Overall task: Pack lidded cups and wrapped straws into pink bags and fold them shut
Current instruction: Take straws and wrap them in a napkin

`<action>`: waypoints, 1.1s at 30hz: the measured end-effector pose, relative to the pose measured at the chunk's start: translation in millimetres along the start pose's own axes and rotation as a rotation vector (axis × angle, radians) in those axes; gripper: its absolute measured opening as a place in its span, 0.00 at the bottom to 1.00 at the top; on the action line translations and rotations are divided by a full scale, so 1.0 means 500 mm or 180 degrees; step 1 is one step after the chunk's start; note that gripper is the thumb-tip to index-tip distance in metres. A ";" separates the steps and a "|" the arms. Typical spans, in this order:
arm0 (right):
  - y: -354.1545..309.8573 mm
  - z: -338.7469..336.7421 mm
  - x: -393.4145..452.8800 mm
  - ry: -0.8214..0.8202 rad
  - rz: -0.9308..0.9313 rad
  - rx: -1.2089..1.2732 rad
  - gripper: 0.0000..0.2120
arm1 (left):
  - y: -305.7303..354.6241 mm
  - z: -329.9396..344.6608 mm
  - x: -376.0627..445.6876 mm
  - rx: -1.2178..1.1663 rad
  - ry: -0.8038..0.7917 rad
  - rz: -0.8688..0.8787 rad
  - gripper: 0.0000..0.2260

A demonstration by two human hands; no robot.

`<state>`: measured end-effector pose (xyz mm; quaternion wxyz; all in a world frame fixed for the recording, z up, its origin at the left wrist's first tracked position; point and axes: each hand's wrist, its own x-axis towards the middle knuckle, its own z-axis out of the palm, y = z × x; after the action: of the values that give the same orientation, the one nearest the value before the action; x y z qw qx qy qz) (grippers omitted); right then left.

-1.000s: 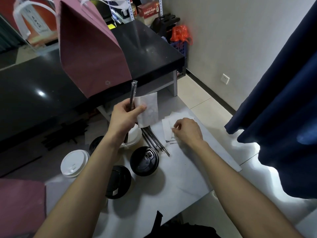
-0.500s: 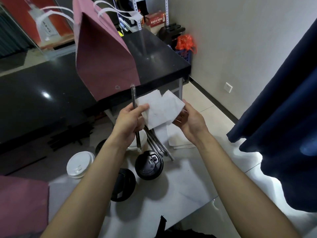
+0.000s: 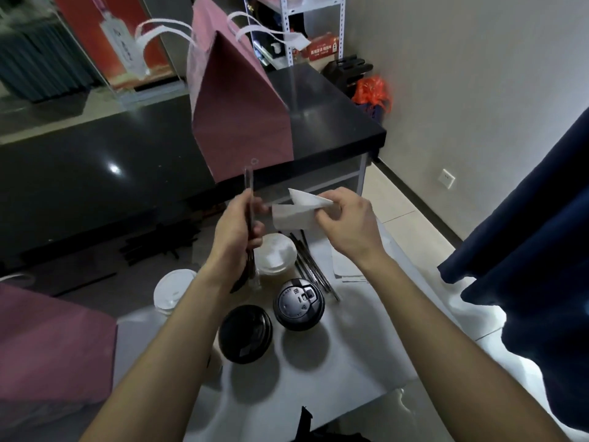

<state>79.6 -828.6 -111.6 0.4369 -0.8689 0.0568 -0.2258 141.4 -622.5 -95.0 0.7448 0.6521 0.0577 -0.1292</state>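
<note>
My left hand (image 3: pixel 237 228) grips a wrapped straw (image 3: pixel 249 199) upright above the white table (image 3: pixel 350 362). My right hand (image 3: pixel 345 224) pinches white napkins (image 3: pixel 293 215), which are folded over between the two hands. Below them stand two black-lidded cups (image 3: pixel 299 304) (image 3: pixel 245 334) and two white-lidded cups (image 3: pixel 276 256) (image 3: pixel 172 290). Several more wrapped straws (image 3: pixel 314 271) lie on the table next to the cups. A pink bag (image 3: pixel 236 100) with white handles stands on the black counter (image 3: pixel 95 173). Another pink bag (image 3: pixel 51 346) lies at the lower left.
A stack of napkins (image 3: pixel 347 269) lies on the table under my right wrist. A dark blue curtain (image 3: pixel 526 234) hangs at the right. An orange bag (image 3: pixel 371 90) sits by the wall behind the counter, next to a white metal shelf (image 3: pixel 288 30).
My right hand picked a napkin off the stack, brought it up to the napkin at my left hand, and now folds the napkins over. The view has tilted upward.
</note>
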 end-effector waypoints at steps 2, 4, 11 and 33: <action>-0.025 0.010 0.002 -0.0045 -0.0306 -0.0393 0.12 | 0.005 -0.017 -0.008 -0.0142 0.0076 0.0111 0.12; -0.058 0.028 0.002 -0.0157 -0.0575 -0.0567 0.12 | 0.010 -0.030 -0.017 -0.0346 0.0104 0.0271 0.13; -0.167 0.126 -0.025 -0.0529 -0.1220 -0.0326 0.08 | 0.042 -0.103 -0.055 -0.0924 0.0475 0.0491 0.12; -0.448 0.308 -0.053 -0.0255 -0.2940 -0.0145 0.11 | 0.182 -0.571 -0.250 0.0717 0.0995 0.0880 0.07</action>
<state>102.2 -570.7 -24.4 0.2732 -0.8205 -0.3481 -0.3618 69.2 -315.7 -17.2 0.6600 0.7449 0.0677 0.0710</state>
